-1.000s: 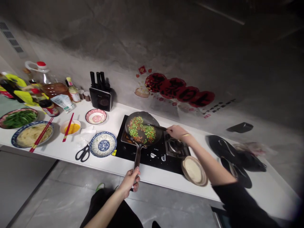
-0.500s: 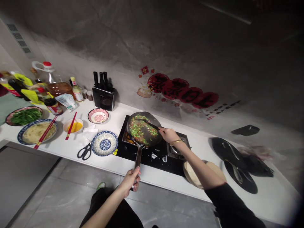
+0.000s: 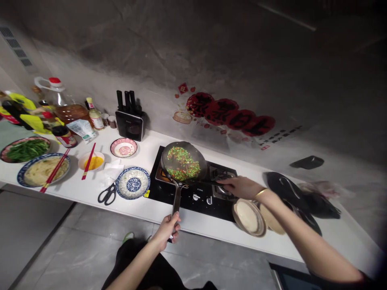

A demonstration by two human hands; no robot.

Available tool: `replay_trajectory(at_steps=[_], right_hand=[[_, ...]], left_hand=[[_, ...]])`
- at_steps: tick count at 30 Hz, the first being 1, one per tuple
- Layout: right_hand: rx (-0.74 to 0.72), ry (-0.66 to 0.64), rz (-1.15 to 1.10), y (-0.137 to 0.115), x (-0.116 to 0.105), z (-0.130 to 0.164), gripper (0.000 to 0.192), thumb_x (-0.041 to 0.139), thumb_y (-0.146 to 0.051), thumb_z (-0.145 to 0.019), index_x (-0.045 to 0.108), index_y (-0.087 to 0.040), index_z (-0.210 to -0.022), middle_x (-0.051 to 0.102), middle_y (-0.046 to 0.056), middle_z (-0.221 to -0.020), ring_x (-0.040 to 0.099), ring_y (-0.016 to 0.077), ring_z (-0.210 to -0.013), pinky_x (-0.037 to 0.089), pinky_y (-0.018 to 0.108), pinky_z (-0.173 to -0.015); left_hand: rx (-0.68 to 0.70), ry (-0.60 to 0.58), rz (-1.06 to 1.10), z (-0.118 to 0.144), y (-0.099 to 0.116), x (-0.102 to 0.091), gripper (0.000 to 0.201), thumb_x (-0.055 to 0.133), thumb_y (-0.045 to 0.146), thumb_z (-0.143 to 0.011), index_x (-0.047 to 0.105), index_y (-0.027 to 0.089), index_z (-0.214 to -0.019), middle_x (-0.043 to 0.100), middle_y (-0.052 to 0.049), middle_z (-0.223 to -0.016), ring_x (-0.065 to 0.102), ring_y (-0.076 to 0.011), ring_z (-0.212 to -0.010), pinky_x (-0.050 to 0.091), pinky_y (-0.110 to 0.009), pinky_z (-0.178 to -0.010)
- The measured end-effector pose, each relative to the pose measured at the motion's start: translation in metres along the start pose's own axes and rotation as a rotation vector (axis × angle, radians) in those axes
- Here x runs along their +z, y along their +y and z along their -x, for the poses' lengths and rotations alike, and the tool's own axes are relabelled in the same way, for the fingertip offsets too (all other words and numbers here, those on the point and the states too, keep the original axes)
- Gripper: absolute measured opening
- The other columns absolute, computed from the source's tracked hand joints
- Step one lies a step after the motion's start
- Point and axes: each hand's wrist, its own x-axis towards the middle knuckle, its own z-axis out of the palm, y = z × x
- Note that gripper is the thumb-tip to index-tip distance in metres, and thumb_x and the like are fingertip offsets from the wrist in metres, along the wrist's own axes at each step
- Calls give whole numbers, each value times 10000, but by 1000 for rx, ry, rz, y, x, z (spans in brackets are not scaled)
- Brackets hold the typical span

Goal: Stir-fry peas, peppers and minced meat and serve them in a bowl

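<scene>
My left hand [image 3: 168, 230] is closed around the long handle of a dark wok [image 3: 200, 155], which sits on the left burner. Diced green and orange-red food [image 3: 183, 163] is spread over the wok's inside. In my right hand [image 3: 242, 187] is the handle of a dark spatula [image 3: 209, 183]. The spatula reaches leftward to the wok's lower right edge, where its head is hard to make out. Under the wok lies a black gas cooktop [image 3: 184, 197] with silver knobs. Just below my right hand are round bamboo steamer pieces [image 3: 249, 217].
Left of the cooktop are a blue patterned plate [image 3: 133, 183], scissors [image 3: 107, 195], a pink plate [image 3: 123, 148] and a knife block [image 3: 130, 124]. Further left come an egg bowl [image 3: 99, 162], noodles [image 3: 42, 171], greens [image 3: 27, 150] and bottles. Dark lids [image 3: 279, 183] lie at right.
My right hand has moved right and down, drawing the spatula from the wok's middle to its lower right edge. The diced food has shifted within the wok. My left hand keeps its grip.
</scene>
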Motion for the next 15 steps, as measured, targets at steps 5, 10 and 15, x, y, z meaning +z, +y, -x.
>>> replay_trajectory(at_steps=[5,10,15], right_hand=[[196,229,19,-30,26,-51,454,306,-317,-891,445,-223,-1314,673,121,-1011,633,237,-894,456,329,-741],[196,223,-76,-31,17,-94,429,302,-288,-891,519,-182,-1245,652,132,-1066,611,226,-956,445,307,-772],[140,143,-25,5,-10,-54,374,396,-309,-849,615,-248,-1146,658,72,-1081,599,217,-980,433,294,-805]], left_hand=[[3,9,-7,-1,-1,1,525,552,684,-620,425,200,-780,390,101,-510,309,-27,-319,177,-184,-338],[10,13,-22,-3,-2,0,538,553,693,-610,419,203,-786,392,100,-510,310,-30,-317,172,-183,-334],[-5,11,-12,-1,0,1,554,557,703,-593,416,203,-784,389,104,-507,297,-25,-311,166,-183,-338]])
